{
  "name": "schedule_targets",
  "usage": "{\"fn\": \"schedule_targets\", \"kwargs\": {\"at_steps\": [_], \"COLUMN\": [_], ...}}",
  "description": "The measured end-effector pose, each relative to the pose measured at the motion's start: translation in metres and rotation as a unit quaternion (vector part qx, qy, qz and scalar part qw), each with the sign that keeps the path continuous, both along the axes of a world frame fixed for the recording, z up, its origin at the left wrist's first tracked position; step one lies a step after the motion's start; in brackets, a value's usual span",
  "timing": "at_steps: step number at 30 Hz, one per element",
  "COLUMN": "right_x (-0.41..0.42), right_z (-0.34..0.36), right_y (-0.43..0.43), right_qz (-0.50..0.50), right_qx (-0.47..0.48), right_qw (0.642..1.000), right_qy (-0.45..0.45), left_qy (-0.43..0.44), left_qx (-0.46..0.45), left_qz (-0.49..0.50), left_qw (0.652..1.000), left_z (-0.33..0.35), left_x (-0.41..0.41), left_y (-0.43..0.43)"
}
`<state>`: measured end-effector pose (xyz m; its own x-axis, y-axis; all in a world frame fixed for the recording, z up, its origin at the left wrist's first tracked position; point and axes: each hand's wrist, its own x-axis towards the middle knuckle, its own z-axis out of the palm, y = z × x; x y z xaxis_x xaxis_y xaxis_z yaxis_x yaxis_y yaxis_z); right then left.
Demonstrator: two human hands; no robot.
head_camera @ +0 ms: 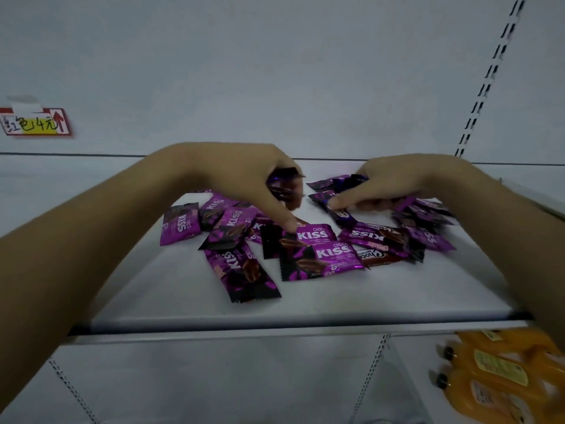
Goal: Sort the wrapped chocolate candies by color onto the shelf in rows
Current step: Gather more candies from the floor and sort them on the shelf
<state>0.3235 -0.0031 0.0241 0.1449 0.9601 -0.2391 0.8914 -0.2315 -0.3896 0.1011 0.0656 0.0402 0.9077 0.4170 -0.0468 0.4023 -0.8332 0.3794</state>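
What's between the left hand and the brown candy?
Head view: two overlapping purple candies lie on the shelf between the left hand and the brown candy.

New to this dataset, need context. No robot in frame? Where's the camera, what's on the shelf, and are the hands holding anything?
There is no machine here. A person works with two bare hands, and the single picture comes from a wide-angle camera worn on the head, looking forward and down. That is why both arms reach in from the bottom corners.

On the white shelf lies a loose heap of purple candies labelled Choco Kiss, not yet in rows. One brown-red candy sits among them.

The left hand grips a few purple candies in its curled fingers. The right hand is over the far part of the heap and seems to pinch one between thumb and fingers.

A price label hangs on the back wall, and orange bottles lie on the shelf below.
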Motion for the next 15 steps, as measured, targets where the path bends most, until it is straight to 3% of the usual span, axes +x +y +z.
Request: {"fn": "schedule_targets", "kwargs": {"at_steps": [4, 8, 12, 15], "right_x": [-0.015, -0.019, -0.012, -0.009], "right_z": [-0.011, -0.007, 0.004, 0.006], "right_y": [0.012, 0.011, 0.002, -0.003], "right_qz": [-0.048, -0.036, -0.054, -0.063], "right_qx": [0.048, 0.096, 0.195, 0.223], "right_qw": [0.996, 0.994, 0.976, 0.957], "right_qy": [-0.056, -0.047, 0.076, 0.175], "left_qy": [0.067, 0.022, -0.015, -0.129], "left_qx": [0.017, 0.021, -0.005, -0.029], "left_qz": [-0.003, -0.001, 0.054, 0.133], "left_qw": [0.998, 1.000, 0.998, 0.982], "left_z": [-0.007, -0.018, -0.012, -0.002], "left_x": [0.005, 0.012, 0.001, -0.016], "left_y": [-0.007, -0.003, 0.013, 0.028]}}
